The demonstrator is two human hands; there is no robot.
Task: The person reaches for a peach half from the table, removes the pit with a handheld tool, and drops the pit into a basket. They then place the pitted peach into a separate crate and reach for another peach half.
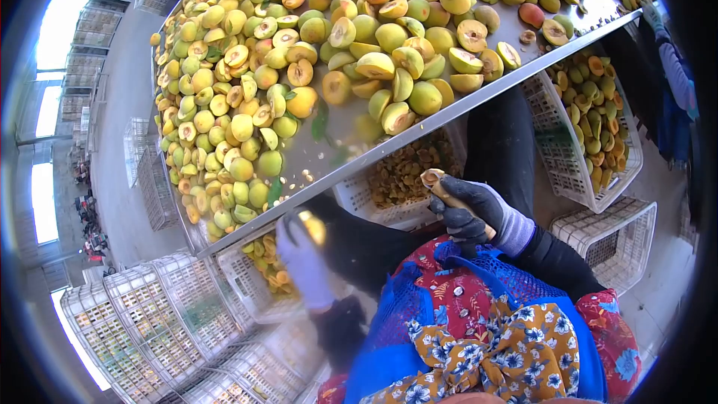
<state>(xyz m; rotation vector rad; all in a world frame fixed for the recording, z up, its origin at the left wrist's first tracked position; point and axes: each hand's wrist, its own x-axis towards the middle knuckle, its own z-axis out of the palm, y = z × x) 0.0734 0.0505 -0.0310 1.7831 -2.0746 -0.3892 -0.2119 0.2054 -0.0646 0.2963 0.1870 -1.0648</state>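
Observation:
My left hand, in a pale lavender glove and smeared by motion, is at the near edge of the metal table. A yellow apricot half shows blurred at its fingers. Below that hand a white crate holds cut apricot halves. My right hand, in a grey and lavender glove, is closed around a short tan wooden-handled tool and held in front of my chest. The tool's tip points toward the table. Green-yellow apricots, whole and halved, lie heaped on the table.
Under the table edge a crate holds brownish pieces. Another crate of apricot halves stands to the right, with a white crate nearer me. Stacked crates stand at lower left. A person's sleeve shows at far right.

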